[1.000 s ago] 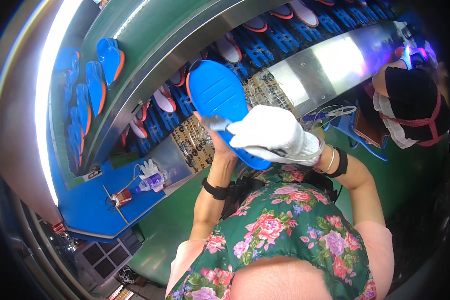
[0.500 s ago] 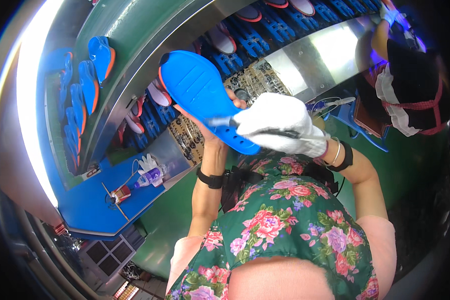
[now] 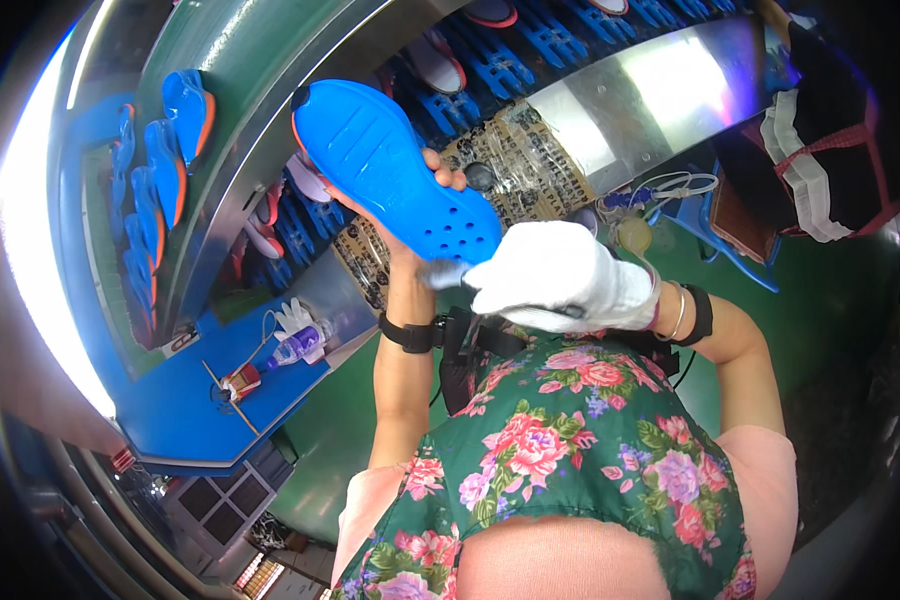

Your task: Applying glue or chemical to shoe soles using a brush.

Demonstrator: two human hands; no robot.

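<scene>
My left hand [image 3: 444,171], bare, is closed round a blue shoe sole [image 3: 375,145]. Its fingertips curl over the sole's right edge, and most of the palm is hidden underneath. The sole has a cluster of small holes at its near end, ridges toward the far end and a strip of orange along its left edge. My right hand [image 3: 562,280], in a white glove, grips a brush [image 3: 446,274] whose tip is blurred. That tip lies at the near end of the sole; I cannot tell whether it touches.
Blue-and-orange soles [image 3: 167,165] stand in a row on the green belt [image 3: 220,45] at left. Beyond, blue racks [image 3: 495,65] carry shoe parts. A purple-labelled bottle [image 3: 295,346] and a red pot [image 3: 240,380] sit on the blue shelf [image 3: 175,415]. Another person [image 3: 820,140] is at right.
The sole has shifted slightly left and away, uncovering more of its holes. The brush has moved down from the sole's surface to its near end. The other person has leaned or turned.
</scene>
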